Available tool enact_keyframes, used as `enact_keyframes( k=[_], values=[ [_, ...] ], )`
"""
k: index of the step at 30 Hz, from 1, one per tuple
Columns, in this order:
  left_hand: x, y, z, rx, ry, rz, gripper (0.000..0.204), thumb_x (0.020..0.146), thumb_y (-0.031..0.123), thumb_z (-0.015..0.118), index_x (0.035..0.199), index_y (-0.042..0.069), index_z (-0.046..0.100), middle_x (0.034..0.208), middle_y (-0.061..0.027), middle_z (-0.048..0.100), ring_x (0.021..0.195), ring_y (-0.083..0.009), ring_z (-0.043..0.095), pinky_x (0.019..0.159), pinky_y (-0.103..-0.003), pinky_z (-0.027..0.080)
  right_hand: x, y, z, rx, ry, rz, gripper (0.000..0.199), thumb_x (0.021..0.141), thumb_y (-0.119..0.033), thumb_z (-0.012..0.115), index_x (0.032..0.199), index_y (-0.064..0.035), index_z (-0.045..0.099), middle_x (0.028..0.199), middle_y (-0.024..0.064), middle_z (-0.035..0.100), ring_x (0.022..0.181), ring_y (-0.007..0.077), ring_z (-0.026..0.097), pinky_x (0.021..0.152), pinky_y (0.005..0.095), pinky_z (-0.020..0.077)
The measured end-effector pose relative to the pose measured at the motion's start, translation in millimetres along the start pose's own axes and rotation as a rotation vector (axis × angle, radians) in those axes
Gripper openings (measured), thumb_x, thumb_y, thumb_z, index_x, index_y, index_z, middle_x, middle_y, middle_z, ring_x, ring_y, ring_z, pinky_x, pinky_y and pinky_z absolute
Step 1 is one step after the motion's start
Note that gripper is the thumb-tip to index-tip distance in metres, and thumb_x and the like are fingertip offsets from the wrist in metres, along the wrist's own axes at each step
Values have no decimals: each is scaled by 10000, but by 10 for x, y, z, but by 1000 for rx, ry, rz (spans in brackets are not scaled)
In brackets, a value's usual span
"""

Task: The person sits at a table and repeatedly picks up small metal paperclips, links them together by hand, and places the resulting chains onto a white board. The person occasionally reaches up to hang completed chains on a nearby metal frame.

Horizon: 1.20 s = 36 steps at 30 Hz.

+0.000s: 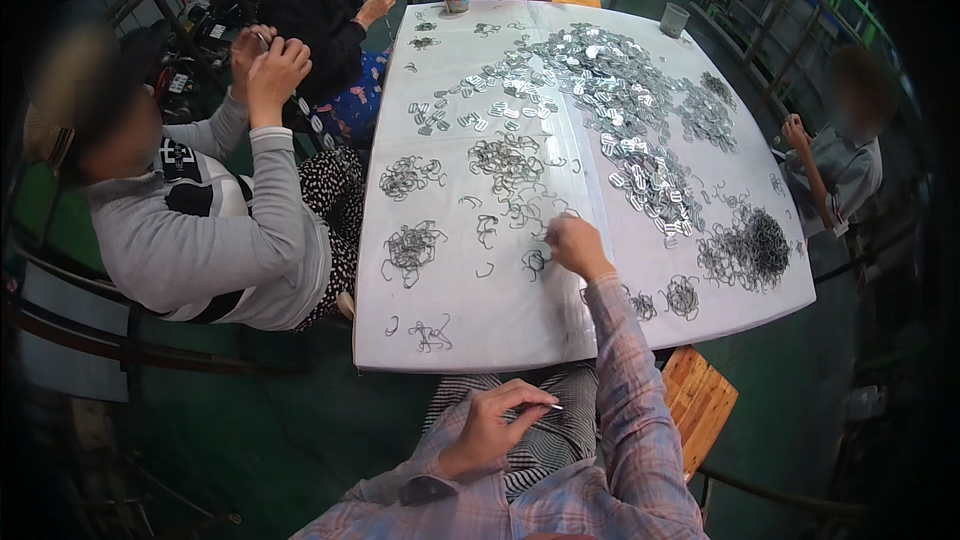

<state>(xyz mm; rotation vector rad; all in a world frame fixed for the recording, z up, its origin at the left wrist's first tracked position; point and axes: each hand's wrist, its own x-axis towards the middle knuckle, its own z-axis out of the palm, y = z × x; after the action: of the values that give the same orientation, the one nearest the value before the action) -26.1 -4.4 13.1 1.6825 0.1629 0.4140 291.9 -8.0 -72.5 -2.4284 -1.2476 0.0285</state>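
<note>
My left hand (490, 428) is held over my lap, thumb and fingers pinched on a small thin silvery piece (556, 406), seen edge-on. Over the table, my right hand (578, 245) reaches down with its fingers closed together. What it holds, if anything, is hidden. Close by its fingertips lie a few bent wire hooks (535, 261). Beyond it spreads a looser pile of wire hooks (507, 162). Flat slotted metal plates (650, 183) lie in a heap farther right.
The white-covered table (480, 325) also bears a dense wire-hook heap (765, 248) at right and smaller clusters (412, 250) at left. A clear cup (673, 20) and a small tub (456, 2) stand at its far edge. Co-workers sit around; a wooden stool (695, 402) is beside me.
</note>
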Motion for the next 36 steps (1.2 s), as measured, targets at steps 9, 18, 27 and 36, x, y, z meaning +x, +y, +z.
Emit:
enact_keyframes(
  k=[9, 18, 27, 36],
  values=[
    [12, 59, 45, 20, -5, 28, 180, 771, -100, 702, 920, -1, 709, 898, -115, 715, 845, -202, 691, 771, -297, 534, -394, 942, -228, 38, 199, 233, 216, 814, -246, 729, 873, -39, 729, 855, 161, 708, 805, 305, 682, 720, 390, 523],
    [9, 11, 131, 64, -26, 36, 203, 763, -125, 684, 936, -20, 699, 921, -118, 709, 859, -200, 683, 781, -294, 526, -367, 815, -85, 129, -58, 140, 152, 788, -152, 743, 884, -43, 698, 950, 158, 662, 894, 343, 646, 787, 426, 513],
    [5, -185, 272, 24, 39, -27, 147, 815, -51, 692, 953, -1, 702, 892, -90, 699, 787, -173, 674, 698, -271, 522, -701, 417, -81, 273, 172, 177, 155, 888, -141, 650, 891, 14, 642, 851, 139, 665, 766, 289, 651, 693, 383, 513],
    [-9, -310, 406, -290, 55, -280, 251, 895, -77, 639, 1143, -67, 606, 1041, -85, 665, 937, -115, 641, 859, -245, 528, -2424, -692, -894, 1522, 123, 396, 60, 855, -22, 704, 883, 10, 662, 895, 83, 673, 722, 102, 615, 548, 210, 482]
  ],
)
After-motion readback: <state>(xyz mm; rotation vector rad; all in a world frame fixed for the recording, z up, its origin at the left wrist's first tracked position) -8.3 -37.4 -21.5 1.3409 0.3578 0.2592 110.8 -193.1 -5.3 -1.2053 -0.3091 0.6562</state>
